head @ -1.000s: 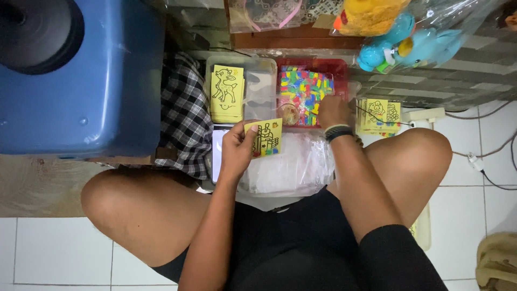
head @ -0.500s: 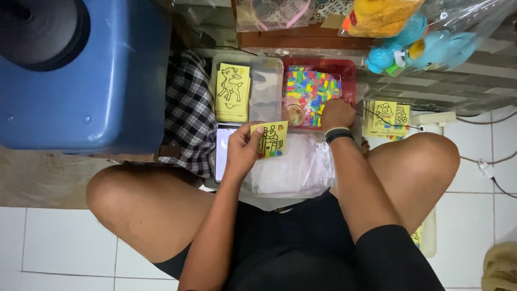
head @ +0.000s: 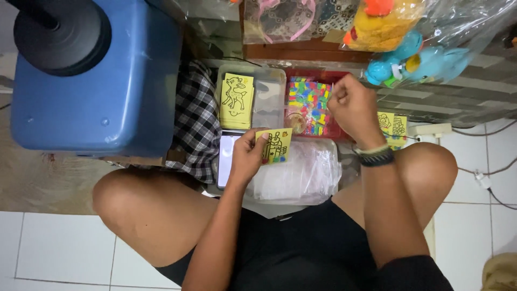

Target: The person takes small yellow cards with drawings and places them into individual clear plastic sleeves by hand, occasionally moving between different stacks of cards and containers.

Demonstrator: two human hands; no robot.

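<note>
Nearest, between the person's bent knees, a stack of clear plastic bags [head: 299,175] fills the floor space, leaving little free room on either side. At its left edge lies a phone [head: 225,159], partly under the left hand [head: 246,158], whose fingers and thumb pinch a small yellow card [head: 274,145] with a black outline drawing and a few coloured patches, held just above the bags' far edge. Beyond it a clear tray [head: 267,99] holds a pile of yellow cards [head: 236,100] against its left wall; touching its right side, a red tray [head: 315,105] is packed with small coloured packets. The right hand [head: 353,108] hovers closed over the red tray's right edge; whether it holds anything cannot be told. A blue bin [head: 102,91] crowds the left.
</note>
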